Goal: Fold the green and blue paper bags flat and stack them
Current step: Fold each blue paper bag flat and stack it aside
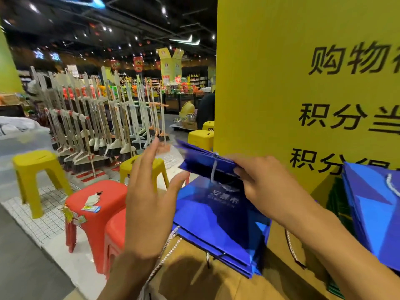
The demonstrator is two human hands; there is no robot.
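right hand [266, 180] pinching one folded blue bag [200, 160], left hand [149, 198] spread

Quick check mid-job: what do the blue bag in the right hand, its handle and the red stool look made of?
Blue bag: probably coated paper or thin card, slightly glossy, holding sharp flat creases. Handle: white twisted cord, fibre unclear at this size. Red stool: moulded plastic, smooth with a soft sheen, seat and legs in one piece.
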